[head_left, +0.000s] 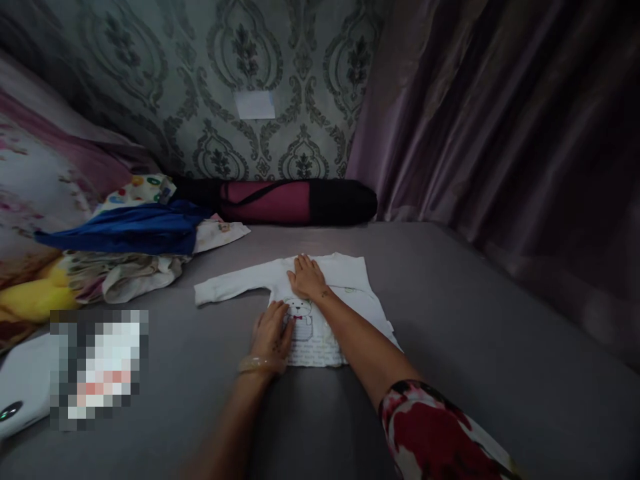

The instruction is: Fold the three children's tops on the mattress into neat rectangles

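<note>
R hand (306, 277) lies flat, L hand (271, 330) loosely open on white top (350, 269) w/ bear print, prob. smoothing it; next move calls for light, even pressure

"What are you wearing on your arms?"

"Around the wrist of my left hand (271, 332) I have a pale, glossy, rounded bangle (262, 365), slightly see-through by the look of it."

"And the sleeve?"

"The one I can see, on my right arm, is a printed fabric sleeve (437, 430): big deep-red blooms, pink and white patches, near-black at the edge, a touch of green lower down. It ends on my forearm."

"Any markings?"

"Small dark ones on the left hand, and another by the wrist of my right hand (308, 276). They're too small to read."
</note>
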A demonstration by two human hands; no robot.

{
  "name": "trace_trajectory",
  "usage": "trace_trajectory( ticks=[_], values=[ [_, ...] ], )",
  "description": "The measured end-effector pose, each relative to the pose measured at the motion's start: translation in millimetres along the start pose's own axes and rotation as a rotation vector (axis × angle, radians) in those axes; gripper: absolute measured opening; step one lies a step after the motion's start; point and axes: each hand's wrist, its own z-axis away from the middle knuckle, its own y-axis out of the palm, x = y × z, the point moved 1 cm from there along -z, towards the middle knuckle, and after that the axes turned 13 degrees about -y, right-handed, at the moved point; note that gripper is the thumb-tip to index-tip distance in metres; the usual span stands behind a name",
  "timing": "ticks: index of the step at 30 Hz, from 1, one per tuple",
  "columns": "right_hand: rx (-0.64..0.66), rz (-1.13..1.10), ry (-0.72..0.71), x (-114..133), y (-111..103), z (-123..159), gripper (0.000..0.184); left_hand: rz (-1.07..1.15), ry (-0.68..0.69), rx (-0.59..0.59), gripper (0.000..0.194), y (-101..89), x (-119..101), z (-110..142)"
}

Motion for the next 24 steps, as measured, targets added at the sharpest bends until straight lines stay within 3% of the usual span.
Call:
trace_trajectory(
  ticks=[6,13,18,24],
  values=[
    [0.140,-0.055,-0.006,-6.5,-7.0,-2.6,0.062,0.044,-0.056,0.021,0.033,-0.7,-3.6,-1.5],
    [0.205,0.058,-0.004,0.0,-17.1,-6.3,0.059,0.086,-0.113,0.070,0.032,-12.3,-14.3,-3.9],
    [0.030,0.064,-0.235,31.6,-25.5,-17.4,0.039,0.048,-0.134,0.152,0.024,-29.5,-26.0,-6.9],
    [0.113,-0.122,-0.415,95.7,-18.4,-55.6,0.031,-0.112,-0.217,0.252,0.031,-45.1,-41.3,-7.9]
  ],
)
